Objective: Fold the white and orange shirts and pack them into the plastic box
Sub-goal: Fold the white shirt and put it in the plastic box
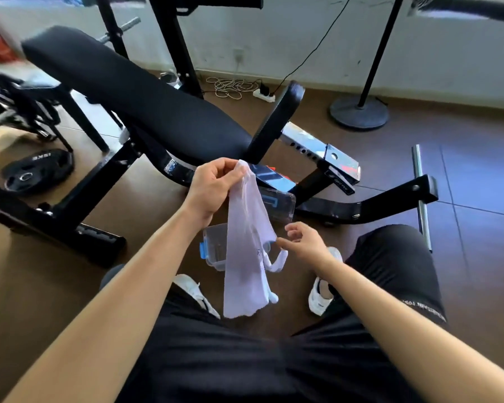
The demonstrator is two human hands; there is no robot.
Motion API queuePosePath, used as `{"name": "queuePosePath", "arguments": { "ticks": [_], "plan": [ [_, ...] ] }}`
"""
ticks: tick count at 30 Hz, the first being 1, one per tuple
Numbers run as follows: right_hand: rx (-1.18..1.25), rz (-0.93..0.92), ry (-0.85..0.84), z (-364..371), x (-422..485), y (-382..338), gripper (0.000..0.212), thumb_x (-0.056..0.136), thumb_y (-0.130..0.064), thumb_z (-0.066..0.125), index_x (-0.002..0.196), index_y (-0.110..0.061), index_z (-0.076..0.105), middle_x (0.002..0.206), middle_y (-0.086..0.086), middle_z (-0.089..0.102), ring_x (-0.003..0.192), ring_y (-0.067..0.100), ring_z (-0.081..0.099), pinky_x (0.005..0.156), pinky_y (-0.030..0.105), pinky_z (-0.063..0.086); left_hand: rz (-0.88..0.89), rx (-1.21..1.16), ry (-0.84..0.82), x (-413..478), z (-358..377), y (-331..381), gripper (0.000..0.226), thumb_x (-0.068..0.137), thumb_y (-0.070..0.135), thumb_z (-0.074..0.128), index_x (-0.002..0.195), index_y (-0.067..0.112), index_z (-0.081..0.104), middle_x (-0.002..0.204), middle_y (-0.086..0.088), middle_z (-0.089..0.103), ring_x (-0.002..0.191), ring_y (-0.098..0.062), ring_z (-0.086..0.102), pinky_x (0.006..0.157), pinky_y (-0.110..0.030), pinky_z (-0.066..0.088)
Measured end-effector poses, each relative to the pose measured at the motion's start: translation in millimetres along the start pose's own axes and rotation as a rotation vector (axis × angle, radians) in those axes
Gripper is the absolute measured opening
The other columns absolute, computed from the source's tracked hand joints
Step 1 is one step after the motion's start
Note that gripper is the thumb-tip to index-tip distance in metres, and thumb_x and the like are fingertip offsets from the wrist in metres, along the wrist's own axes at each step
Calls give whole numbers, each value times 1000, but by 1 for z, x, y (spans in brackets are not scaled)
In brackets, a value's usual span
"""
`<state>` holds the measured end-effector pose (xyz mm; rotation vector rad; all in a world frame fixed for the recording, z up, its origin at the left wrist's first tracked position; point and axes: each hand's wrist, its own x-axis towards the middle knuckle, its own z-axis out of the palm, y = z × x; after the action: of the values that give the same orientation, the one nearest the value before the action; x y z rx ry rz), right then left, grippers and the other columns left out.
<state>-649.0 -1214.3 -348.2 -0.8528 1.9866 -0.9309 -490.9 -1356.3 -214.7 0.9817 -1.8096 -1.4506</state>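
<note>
While the left hand (213, 184) pinches the top of the white shirt (249, 251) between thumb and fingers, the garment hangs down in a narrow, bunched strip between the person's knees. Its lower edge dangles above the brown floor (390, 175), and a looped strap or hem curls out on its right side. The right hand (303, 242) hovers just beside that loop with fingers spread and loosely curled, gripping nothing; whether a fingertip touches the cloth cannot be told. Behind the shirt, the clear plastic box (214, 248) with a blue latch sits on the floor, partly hidden by the fabric. Its transparent lid (280, 203) lies just beyond it, near the foot of the black weight bench (146, 103). A sliver of orange (271, 169) shows by the bench frame, too small to identify. 2 white shoes (320, 298) flank the hanging shirt, and a weight plate (37, 171) lies at far left.
</note>
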Motion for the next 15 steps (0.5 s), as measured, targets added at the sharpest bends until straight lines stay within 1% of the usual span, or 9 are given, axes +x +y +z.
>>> {"name": "queuePosePath", "arguments": {
  "ticks": [1,3,6,8,10,11,12,13,15],
  "plan": [
    [6,34,-48,5,3,7,49,87,-29,77,128,-13,55,114,2,60,105,19,60,90,30,51,6,-10,7,0,-3,3,9,98,23,63,96,24,72,96,-5,71,88,-18,67,76,-32,58],
    [66,58,-122,14,15,10,49,88,-29,76,128,-14,52,116,4,63,104,19,63,88,29,53,10,-41,13,1,-9,7,10,98,22,63,98,23,73,97,-6,72,88,-17,68,75,-30,58],
    [101,67,-122,25,44,5,37,89,-28,74,118,-16,54,106,2,65,93,18,65,74,21,53,16,-64,31,2,-18,16,11,98,20,63,97,22,73,95,-4,72,88,-16,68,74,-27,56],
    [120,90,-110,30,65,2,33,89,-27,74,111,-4,65,98,8,68,79,16,63,65,19,50,27,-76,49,5,-25,19,13,98,18,62,95,23,73,93,-3,72,87,-14,67,73,-25,55],
    [179,147,-103,27,78,0,30,89,-22,75,100,6,71,82,9,65,63,12,54,52,17,43,33,-69,74,7,-32,20,13,98,17,62,96,21,74,93,-4,71,87,-15,66,73,-27,56],
    [200,181,-102,23,81,-1,25,89,-19,75,92,5,72,74,7,62,59,11,50,48,17,41,34,-67,88,9,-36,18,12,98,16,62,98,18,74,94,-5,71,87,-16,67,74,-27,57],
    [218,213,-105,17,83,0,21,88,-17,76,83,2,71,70,5,60,57,11,48,47,19,39,27,-71,108,12,-39,16,12,98,15,62,99,16,74,93,-4,72,87,-15,67,74,-28,57],
    [242,234,-103,10,85,2,19,87,-16,78,76,-3,68,67,5,59,55,12,47,47,21,38,10,-77,136,15,-43,12,12,97,14,62,99,15,74,90,0,73,85,-14,67,74,-27,57],
    [326,237,-82,-8,87,5,24,83,-13,81,68,-11,63,64,3,60,56,14,48,50,23,38,-42,-75,194,22,-51,2,12,97,13,63,94,17,74,82,10,74,82,-12,67,73,-26,57]
  ]
}}
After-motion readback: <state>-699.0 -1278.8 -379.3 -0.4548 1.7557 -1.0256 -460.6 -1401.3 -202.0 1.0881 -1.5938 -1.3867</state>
